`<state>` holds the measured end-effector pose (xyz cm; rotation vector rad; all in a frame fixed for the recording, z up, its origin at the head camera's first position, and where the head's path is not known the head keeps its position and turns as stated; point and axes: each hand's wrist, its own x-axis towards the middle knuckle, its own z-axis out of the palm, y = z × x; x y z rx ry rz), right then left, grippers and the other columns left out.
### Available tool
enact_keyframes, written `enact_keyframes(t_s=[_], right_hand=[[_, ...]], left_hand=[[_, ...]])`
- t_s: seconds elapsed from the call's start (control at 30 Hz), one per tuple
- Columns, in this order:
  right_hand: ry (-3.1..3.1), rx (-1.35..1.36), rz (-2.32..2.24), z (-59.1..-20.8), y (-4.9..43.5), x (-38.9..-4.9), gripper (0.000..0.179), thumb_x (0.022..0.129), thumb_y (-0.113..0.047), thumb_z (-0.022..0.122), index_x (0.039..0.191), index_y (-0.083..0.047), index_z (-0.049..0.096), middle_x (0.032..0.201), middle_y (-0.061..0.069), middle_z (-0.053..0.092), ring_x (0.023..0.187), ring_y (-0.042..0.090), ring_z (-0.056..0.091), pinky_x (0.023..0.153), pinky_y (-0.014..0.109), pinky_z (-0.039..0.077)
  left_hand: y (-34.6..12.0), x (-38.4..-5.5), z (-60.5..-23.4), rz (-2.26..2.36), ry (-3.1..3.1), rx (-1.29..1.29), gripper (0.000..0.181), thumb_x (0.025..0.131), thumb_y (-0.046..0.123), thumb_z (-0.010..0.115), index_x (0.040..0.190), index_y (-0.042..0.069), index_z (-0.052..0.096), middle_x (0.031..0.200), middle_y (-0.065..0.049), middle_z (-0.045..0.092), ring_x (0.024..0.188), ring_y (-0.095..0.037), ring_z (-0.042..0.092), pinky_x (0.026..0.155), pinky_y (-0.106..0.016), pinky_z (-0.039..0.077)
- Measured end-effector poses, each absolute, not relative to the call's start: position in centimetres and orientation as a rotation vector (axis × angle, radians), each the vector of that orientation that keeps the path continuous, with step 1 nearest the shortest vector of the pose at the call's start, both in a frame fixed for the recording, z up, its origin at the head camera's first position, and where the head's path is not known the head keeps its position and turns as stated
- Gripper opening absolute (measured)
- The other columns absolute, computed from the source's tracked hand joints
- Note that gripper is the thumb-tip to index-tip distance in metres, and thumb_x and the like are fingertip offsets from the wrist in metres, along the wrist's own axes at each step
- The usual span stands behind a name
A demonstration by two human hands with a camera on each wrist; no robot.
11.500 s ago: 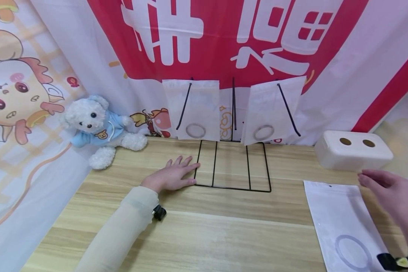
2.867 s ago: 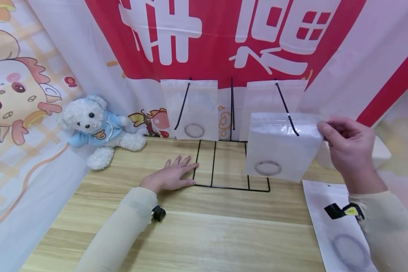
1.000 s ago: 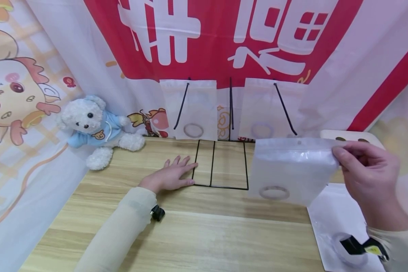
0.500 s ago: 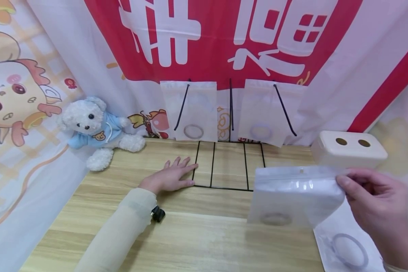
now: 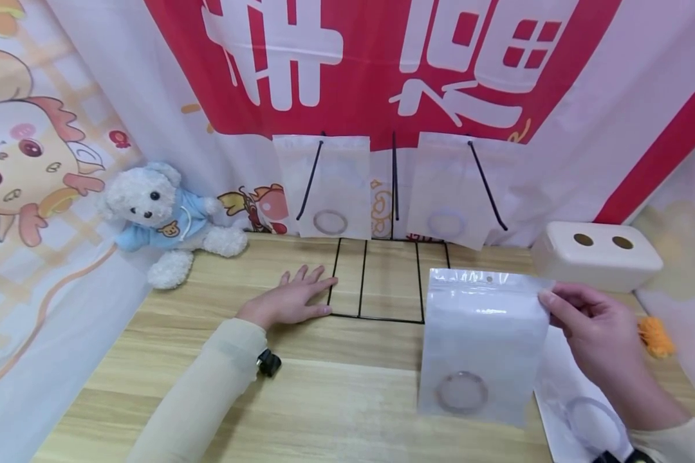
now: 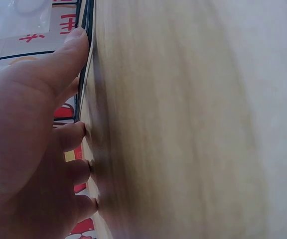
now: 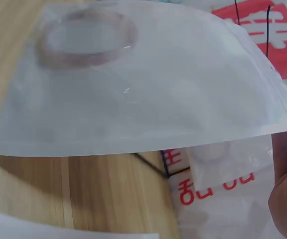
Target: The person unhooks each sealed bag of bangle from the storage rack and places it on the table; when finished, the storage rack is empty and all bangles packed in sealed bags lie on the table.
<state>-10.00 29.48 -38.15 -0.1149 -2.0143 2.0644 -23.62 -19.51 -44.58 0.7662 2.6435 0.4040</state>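
My right hand (image 5: 596,334) pinches the upper right corner of a white zip bag (image 5: 492,341), held up over the table's right half. A round bangle shows through near the bag's bottom, and a small hang hole sits in its top strip. In the right wrist view the bag (image 7: 158,99) spreads out from the fingers. My left hand (image 5: 292,299) lies spread on the table, fingertips at the left side of a black wire rack's base (image 5: 361,283). Similar bags hang on the rack: a left bag (image 5: 350,180) and a right bag (image 5: 443,180), each on a hook.
Another white bag (image 5: 556,373) with a ring lies at the right, partly hidden by my right hand. Behind stands a cream box (image 5: 602,263) with two holes. An orange fuzzy thing (image 5: 656,337) is beside my right wrist. A plush bear (image 5: 168,218) sits at the left.
The right hand, holding nothing at first, later held the bag at the right hook. It has since brought the bag off the hook, down and forward. The left hand has stayed put.
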Motion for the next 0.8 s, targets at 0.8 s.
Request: enact_keyframes(t_s=[0.8], right_hand=[[-2.917, -0.319, 1.486, -43.8, 32.0, -15.2, 0.052, 0.111, -0.031, 0.064, 0.149, 0.004, 0.058, 0.131, 0.024, 0.071, 0.095, 0.012, 0.075, 0.080, 0.027, 0.067]], left_hand=[[-19.3, -23.6, -44.3, 0.394, 2.639, 0.756, 0.071, 0.111, 0.053, 0.054, 0.173, 0.026, 0.030, 0.182, -0.017, 0.009, 0.167, -0.052, 0.003, 0.131, -0.077, -0.001]])
